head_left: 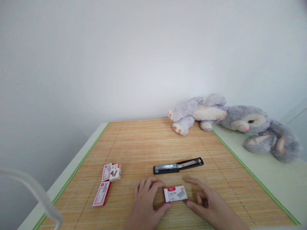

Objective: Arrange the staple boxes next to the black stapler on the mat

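Observation:
A small red and white staple box (175, 194) lies on the bamboo mat (144, 140) near the front edge. My left hand (146, 201) rests at the box's left end, fingers curled and thumb touching its near corner. My right hand (207, 203) sits just right of the box with fingers spread, apart from it. Behind the box lies a black stapler (177, 165), opened out flat with its metal staple channel showing.
Two more red and white staple boxes lie at the left, one (111, 172) further back and one (102, 193) nearer. A grey plush rabbit (235, 123) lies along the back right by the wall. A blurred white cord (35, 195) crosses the lower left corner.

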`<state>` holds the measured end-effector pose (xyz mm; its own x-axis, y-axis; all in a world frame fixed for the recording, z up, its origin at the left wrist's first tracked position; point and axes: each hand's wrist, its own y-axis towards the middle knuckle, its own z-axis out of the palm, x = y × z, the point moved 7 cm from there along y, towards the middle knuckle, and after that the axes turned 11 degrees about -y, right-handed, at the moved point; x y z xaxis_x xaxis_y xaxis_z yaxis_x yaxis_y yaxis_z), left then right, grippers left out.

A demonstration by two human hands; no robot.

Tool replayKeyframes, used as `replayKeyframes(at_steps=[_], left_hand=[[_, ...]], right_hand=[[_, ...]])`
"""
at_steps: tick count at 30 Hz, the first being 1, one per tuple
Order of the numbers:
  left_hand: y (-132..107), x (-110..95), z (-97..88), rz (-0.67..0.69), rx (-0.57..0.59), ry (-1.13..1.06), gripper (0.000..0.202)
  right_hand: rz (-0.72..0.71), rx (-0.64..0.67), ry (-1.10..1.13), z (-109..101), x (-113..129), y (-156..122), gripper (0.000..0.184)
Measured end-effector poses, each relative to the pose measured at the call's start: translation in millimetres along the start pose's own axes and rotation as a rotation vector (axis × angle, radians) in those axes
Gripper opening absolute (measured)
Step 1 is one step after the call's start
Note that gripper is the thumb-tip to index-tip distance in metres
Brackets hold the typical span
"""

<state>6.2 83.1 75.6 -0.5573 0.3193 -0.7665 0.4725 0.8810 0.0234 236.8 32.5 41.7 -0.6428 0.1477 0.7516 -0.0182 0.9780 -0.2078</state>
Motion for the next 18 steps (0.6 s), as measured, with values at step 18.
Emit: replayKeyframes(at_steps=[18], left_hand=[[0, 19, -13.8, -0.006, 0.028, 0.017, 0.036]], right_hand=[[-0.113, 0.017, -0.423, -9, 77, 11, 0.018]])
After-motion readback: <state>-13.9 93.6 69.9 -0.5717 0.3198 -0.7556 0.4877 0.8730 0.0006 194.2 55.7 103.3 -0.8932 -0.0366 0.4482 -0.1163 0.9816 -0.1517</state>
